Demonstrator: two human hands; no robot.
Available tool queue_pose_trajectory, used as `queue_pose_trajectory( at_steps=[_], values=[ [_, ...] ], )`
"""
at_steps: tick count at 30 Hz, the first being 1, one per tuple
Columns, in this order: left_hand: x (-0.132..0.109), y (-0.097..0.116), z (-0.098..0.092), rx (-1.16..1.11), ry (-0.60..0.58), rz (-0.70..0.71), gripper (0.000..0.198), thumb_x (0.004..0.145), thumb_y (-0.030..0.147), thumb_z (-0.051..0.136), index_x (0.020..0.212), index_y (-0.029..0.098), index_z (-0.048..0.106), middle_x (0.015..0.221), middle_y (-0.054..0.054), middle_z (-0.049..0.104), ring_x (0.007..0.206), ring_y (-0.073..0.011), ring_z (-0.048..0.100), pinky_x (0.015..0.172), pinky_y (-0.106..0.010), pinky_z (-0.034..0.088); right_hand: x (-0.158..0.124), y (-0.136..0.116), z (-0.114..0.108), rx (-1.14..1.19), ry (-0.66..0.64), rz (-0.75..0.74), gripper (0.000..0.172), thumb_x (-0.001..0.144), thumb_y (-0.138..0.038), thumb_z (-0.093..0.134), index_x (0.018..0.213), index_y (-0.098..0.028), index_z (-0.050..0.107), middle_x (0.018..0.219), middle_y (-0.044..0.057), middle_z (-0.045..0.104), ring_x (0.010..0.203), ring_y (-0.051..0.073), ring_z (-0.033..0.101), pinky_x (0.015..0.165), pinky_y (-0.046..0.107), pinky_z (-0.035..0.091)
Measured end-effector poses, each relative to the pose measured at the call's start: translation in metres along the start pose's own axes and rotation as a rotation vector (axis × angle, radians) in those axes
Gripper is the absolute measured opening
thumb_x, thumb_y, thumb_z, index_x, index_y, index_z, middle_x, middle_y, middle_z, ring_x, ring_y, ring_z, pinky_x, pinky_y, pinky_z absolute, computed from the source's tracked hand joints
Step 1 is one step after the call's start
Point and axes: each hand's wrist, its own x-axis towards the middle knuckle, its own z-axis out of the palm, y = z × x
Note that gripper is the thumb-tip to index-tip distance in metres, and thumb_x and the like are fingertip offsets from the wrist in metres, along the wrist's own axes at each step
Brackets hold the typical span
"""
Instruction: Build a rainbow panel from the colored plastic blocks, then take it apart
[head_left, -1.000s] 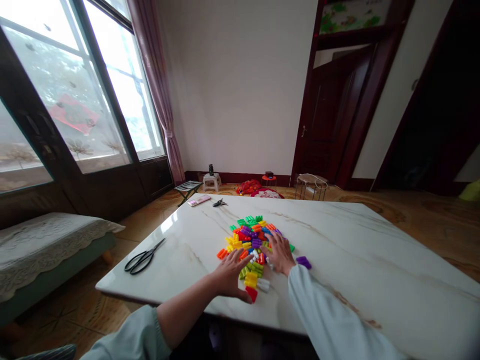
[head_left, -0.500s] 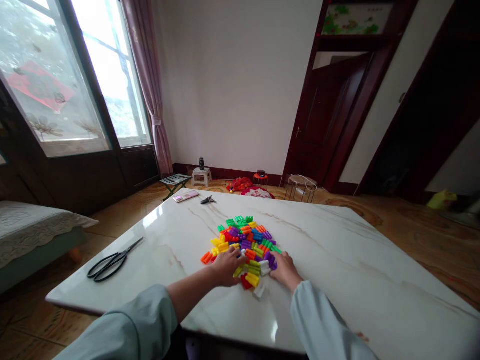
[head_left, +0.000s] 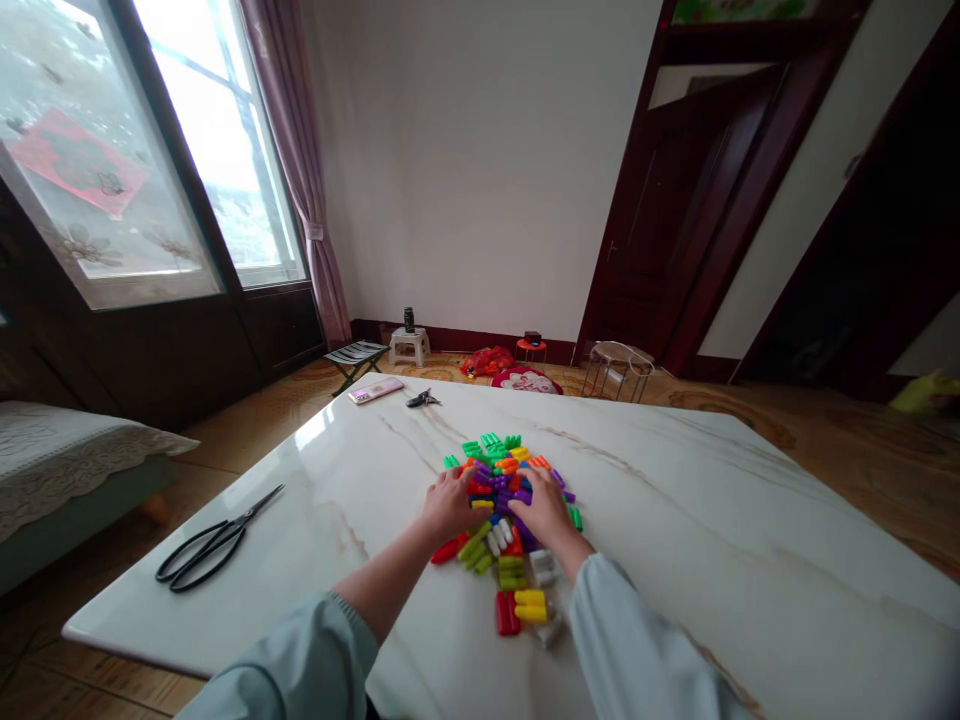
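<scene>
A heap of small plastic toy pieces (head_left: 512, 573) with rounded finger-like prongs lies on the table, in green, orange, purple, red, yellow and white. My left hand (head_left: 448, 502) rests on the heap's left side, fingers spread over red and yellow pieces. On the right side, my right hand (head_left: 543, 508) reaches in with thumb and fingers apart, touching purple pieces. Neither hand shows a piece clearly gripped; some pieces are hidden under the fingers. Nearest me are a red piece (head_left: 507, 613) and a yellow piece (head_left: 531, 605), side by side.
Black-handled scissors (head_left: 217, 540) lie at the left on the marble-patterned table (head_left: 675, 520). Toward the far edge are a pink phone-like slab (head_left: 376, 390) and a set of keys (head_left: 424, 398). Stools, including a white one (head_left: 409, 346), stand beyond the table.
Both hands have moved forward, farther into the heap. Several pieces at the near side have spread toward me. The camera view has shifted slightly.
</scene>
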Motion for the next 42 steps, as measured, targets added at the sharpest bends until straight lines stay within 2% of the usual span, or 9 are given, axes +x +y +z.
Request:
queue_pose_trajectory(
  at_steps=[4,7,11,18,21,25,30,37,42],
  values=[
    [0.000,-0.009,0.009,-0.033,-0.021,0.041,0.071,0.067,0.046,0.068,0.133,0.034,0.046,0.135,-0.006,0.046,0.117,-0.0298,0.048,0.096,-0.042,0.040,0.023,-0.014,0.010,-0.112,-0.108,0.021,0.057,0.066,-0.019,0.062,0.123,-0.019,0.055,0.115,0.011,0.056,0.111,0.025,0.050,0.097,0.034,0.036],
    [0.000,-0.006,0.013,-0.047,0.008,0.075,0.067,0.068,0.039,0.066,0.132,0.031,0.048,0.127,-0.007,0.051,0.115,-0.0288,0.049,0.095,-0.040,0.041,0.032,-0.022,0.017,-0.193,-0.170,0.049,0.052,0.068,-0.017,0.059,0.119,-0.022,0.056,0.108,0.010,0.058,0.106,0.026,0.052,0.090,0.034,0.037],
    [0.002,0.000,0.021,-0.069,0.011,0.108,0.069,0.067,0.033,0.065,0.133,0.024,0.048,0.119,-0.012,0.053,0.110,-0.0288,0.053,0.093,-0.040,0.043,0.033,-0.031,0.028,-0.272,-0.202,-0.030,0.056,0.069,-0.011,0.058,0.121,-0.029,0.055,0.112,0.010,0.056,0.107,0.026,0.049,0.085,0.034,0.036],
    [0.003,0.000,0.028,-0.249,0.018,0.182,0.075,0.065,0.023,0.065,0.137,0.018,0.043,0.126,-0.015,0.051,0.115,-0.0297,0.051,0.099,-0.043,0.042,0.025,-0.029,0.031,-0.274,-0.120,-0.049,0.032,0.077,-0.023,0.061,0.109,-0.026,0.062,0.103,0.010,0.060,0.104,0.026,0.053,0.080,0.032,0.039],
    [0.002,0.000,0.028,-0.363,0.064,0.195,0.076,0.063,0.016,0.064,0.136,0.020,0.043,0.128,-0.012,0.052,0.117,-0.0280,0.051,0.100,-0.043,0.041,0.019,-0.024,0.026,-0.100,-0.051,0.022,0.031,0.075,-0.028,0.065,0.105,-0.025,0.062,0.099,0.007,0.063,0.094,0.023,0.059,0.078,0.031,0.042],
    [0.004,0.005,0.026,-0.518,0.129,0.200,0.072,0.064,0.011,0.062,0.134,0.021,0.046,0.125,-0.010,0.056,0.115,-0.0258,0.054,0.100,-0.043,0.043,0.008,-0.015,0.022,0.405,0.018,0.060,0.033,0.072,-0.031,0.065,0.104,-0.022,0.063,0.096,0.005,0.067,0.090,0.020,0.062,0.078,0.031,0.047],
    [0.006,0.017,0.019,-0.784,0.099,0.221,0.059,0.067,0.011,0.064,0.125,0.019,0.053,0.118,-0.010,0.062,0.099,-0.0206,0.062,0.086,-0.035,0.053,-0.002,-0.009,0.015,0.839,0.004,0.131,0.037,0.069,-0.036,0.064,0.101,-0.018,0.065,0.098,0.007,0.069,0.089,0.021,0.063,0.079,0.034,0.050],
    [0.001,0.038,0.005,-1.231,-0.026,-0.135,0.052,0.069,0.035,0.076,0.113,0.018,0.056,0.083,-0.003,0.065,0.066,-0.0134,0.065,0.062,-0.028,0.057,-0.007,-0.020,-0.002,1.011,0.040,0.348,0.040,0.066,-0.047,0.063,0.093,-0.018,0.065,0.075,0.002,0.066,0.065,0.017,0.060,0.054,0.027,0.047],
    [0.004,0.040,0.001,-1.285,-0.017,-0.282,0.047,0.069,0.042,0.076,0.103,0.015,0.058,0.074,-0.001,0.062,0.056,-0.0108,0.063,0.056,-0.026,0.057,-0.014,-0.035,-0.013,1.094,-0.023,0.494,0.036,0.069,-0.050,0.062,0.090,-0.021,0.060,0.069,-0.001,0.062,0.056,0.014,0.056,0.046,0.024,0.043]
  ],
)
